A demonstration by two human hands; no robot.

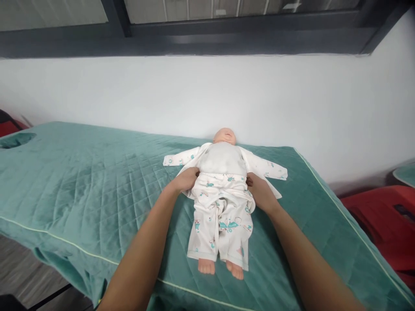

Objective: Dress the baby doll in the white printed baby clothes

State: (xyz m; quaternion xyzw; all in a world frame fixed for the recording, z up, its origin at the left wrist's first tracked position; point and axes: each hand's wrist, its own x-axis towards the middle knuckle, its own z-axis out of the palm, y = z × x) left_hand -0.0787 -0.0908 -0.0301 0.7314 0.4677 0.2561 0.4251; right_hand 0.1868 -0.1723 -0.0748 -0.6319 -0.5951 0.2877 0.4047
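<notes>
A baby doll (225, 136) lies on its back, head toward the wall and bare feet toward me. White printed pants (223, 216) cover its legs up to the waist. Spread open at its sides is a white printed jacket (268, 167), with both sleeves stretched outward and the pale torso (222, 159) showing between. My left hand (188, 178) is closed at the left side of the waistband, fingertips partly hidden. On the opposite side my right hand (260, 190) grips the waistband with curled fingers.
A green quilted cover (97, 181) lies over the bed under the doll. Behind it rises a white wall (194, 95) below a dark window frame (243, 39). Red cases (382, 220) stand beyond the bed's right edge. A hole (17, 140) shows at far left.
</notes>
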